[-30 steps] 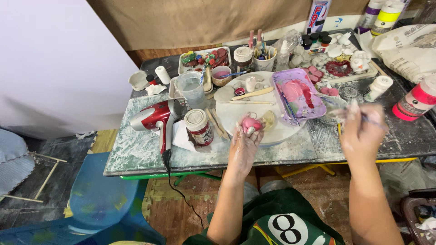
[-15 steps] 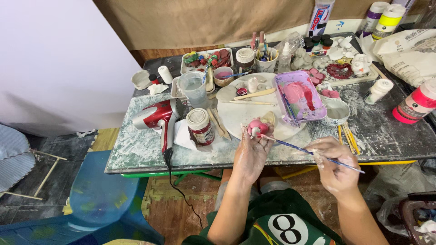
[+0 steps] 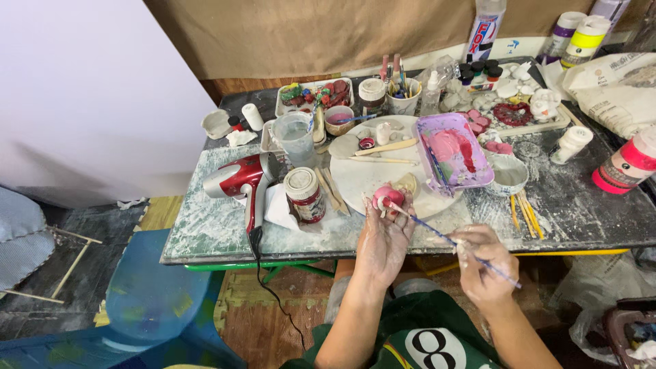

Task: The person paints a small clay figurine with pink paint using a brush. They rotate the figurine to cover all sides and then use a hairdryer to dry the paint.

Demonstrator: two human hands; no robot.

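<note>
**Brush tip on a small pink figure**

The left hand [image 3: 384,236], dusted white, curls closed around a small rounded pink figure [image 3: 387,198], held at the near edge of the round white board [image 3: 372,174]. The right hand [image 3: 484,263] pinches a thin blue-handled paintbrush [image 3: 447,239], its tip touching the figure. Just behind stands a shallow purple tray [image 3: 482,174] smeared with pink paint. Left of the hands: a paint-crusted jar [image 3: 305,195] and a glossy red hair dryer [image 3: 239,179] on the scuffed, marbled tabletop [image 3: 205,225].
</note>
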